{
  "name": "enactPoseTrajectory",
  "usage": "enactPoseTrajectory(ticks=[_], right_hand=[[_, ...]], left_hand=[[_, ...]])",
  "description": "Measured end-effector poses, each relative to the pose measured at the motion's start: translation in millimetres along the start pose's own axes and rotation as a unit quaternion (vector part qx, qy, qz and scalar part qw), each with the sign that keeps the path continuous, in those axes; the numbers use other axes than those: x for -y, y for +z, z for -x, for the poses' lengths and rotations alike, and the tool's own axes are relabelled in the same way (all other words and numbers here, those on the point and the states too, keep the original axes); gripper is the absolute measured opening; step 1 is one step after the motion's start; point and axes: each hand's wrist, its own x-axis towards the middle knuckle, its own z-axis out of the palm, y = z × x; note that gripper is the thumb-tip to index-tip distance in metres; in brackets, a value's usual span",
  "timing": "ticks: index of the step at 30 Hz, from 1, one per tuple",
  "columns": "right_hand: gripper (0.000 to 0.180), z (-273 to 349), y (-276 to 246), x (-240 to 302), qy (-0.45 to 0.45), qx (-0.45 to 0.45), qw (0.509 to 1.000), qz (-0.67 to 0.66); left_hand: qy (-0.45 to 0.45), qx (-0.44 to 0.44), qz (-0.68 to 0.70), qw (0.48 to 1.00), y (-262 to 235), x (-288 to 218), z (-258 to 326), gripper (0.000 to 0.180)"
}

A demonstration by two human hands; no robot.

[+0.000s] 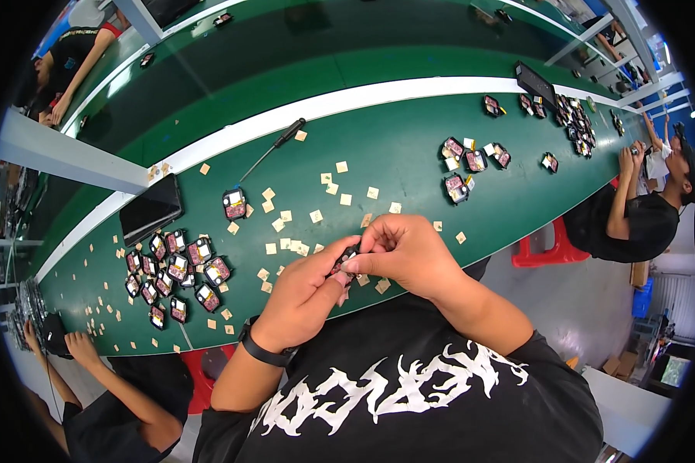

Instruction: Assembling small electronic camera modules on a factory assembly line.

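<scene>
My left hand (305, 289), with a dark band at its wrist, is closed around a small black electronic unit (346, 257), mostly hidden by the fingers. Against the same unit, the thumb and fingers of my right hand (401, 251) are pinched together; whether they hold some small piece cannot be made out. Both hands are over the green bench's near edge. Around them lie many small cream paper squares (316, 216). Beyond my left hand, a similar black unit (234, 204) with a reddish circuit board and white part lies alone, near a long screwdriver (274, 148) with a black handle.
A cluster of similar units (177, 268) covers the bench at left, beside a black tray (152, 210). More units (475, 160) lie at right. A white rail (347, 102) runs behind. Co-workers sit on both sides, one near a red stool (548, 245).
</scene>
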Motion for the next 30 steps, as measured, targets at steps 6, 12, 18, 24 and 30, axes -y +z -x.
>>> enactPoseTrajectory(ticks=[6, 12, 18, 24, 30], right_hand=[[0.015, 4.9, 13.9, -2.2, -0.016, -0.029, 0.999, 0.019], [0.032, 16.3, 15.9, -15.3, -0.463, -0.143, 0.814, 0.320], [0.039, 27.3, 21.7, -14.8, -0.375, -0.100, 0.879, 0.278], [0.041, 26.0, 34.5, -24.2, -0.365, -0.094, 0.900, 0.218], [0.043, 30.3, 32.1, -11.9, -0.426, -0.084, 0.827, 0.357]], left_hand=[[-0.113, -0.043, 0.241, 0.963, 6.7, -3.8, -0.6, 0.049], [-0.048, -0.076, 0.263, 0.960, 17.1, -7.9, 6.9, 0.050], [-0.004, -0.062, 0.238, 0.969, 13.2, -6.8, 9.9, 0.049], [-0.005, -0.061, 0.225, 0.972, 8.9, 4.7, 15.4, 0.049], [-0.024, -0.084, 0.256, 0.963, 6.5, -5.0, 23.2, 0.050]])
